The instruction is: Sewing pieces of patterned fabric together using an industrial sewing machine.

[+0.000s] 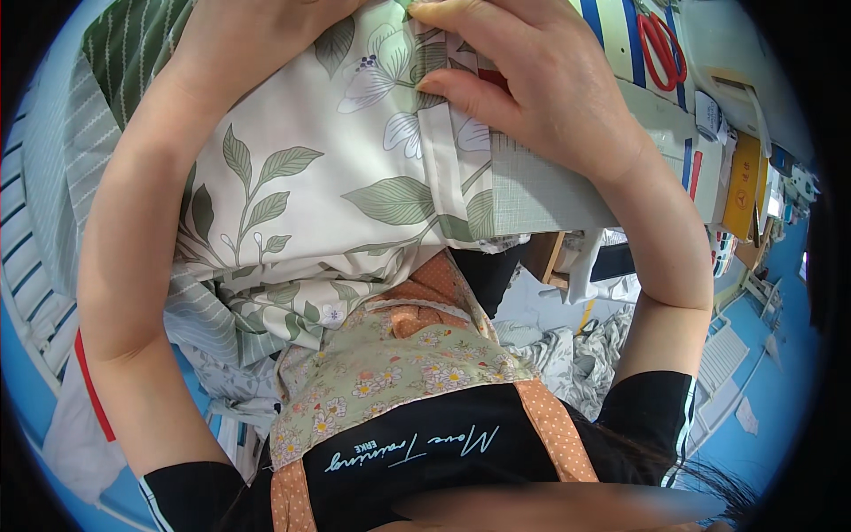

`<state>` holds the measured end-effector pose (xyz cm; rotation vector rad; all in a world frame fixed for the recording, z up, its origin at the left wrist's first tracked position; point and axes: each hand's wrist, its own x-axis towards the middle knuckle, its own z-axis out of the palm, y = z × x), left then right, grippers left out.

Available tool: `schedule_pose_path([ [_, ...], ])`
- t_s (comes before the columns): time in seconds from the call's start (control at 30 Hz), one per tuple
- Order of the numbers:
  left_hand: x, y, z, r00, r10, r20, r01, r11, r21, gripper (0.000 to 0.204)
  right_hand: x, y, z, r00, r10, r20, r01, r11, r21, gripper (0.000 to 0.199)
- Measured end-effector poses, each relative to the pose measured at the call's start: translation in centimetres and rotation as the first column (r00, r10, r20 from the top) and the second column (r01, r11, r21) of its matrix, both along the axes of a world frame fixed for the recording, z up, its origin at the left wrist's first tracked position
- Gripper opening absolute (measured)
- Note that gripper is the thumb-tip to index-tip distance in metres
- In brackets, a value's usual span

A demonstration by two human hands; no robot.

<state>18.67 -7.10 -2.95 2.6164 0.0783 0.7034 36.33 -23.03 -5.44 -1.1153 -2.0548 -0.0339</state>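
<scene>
A white cloth printed with green leaves and pale flowers (310,186) lies over the grey work table (541,191) and hangs down toward my lap. My left hand (253,40) presses flat on the cloth at the top of the view; its fingers run out of the picture. My right hand (523,75) rests on the cloth's folded hem (441,160), thumb and fingers pinching the fold near the table's edge. Both forearms come up from the lower edge on either side of the cloth.
Red-handled scissors (660,49) lie on the table at the upper right, beside a white sewing machine (736,97). Striped green and white fabric (53,177) is piled at the left. More cloth lies on the blue floor (780,390) to the right.
</scene>
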Motion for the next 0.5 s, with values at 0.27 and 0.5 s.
schedule_pose_path([
  [0.27, 1.3, 0.3, -2.4, 0.844, -0.195, 0.5, 0.383, 0.872, -0.305, 0.014, -0.2, 0.2, -0.4, 0.999, -0.019, 0.046, 0.016, 0.998, 0.067, 0.045],
  [0.5, 0.7, 0.4, -1.2, 1.0, -0.022, 0.022, 0.021, 0.999, 0.034, 0.015, -1.3, -0.8, 3.2, 0.984, -0.165, 0.064, 0.177, 0.915, -0.364, 0.045],
])
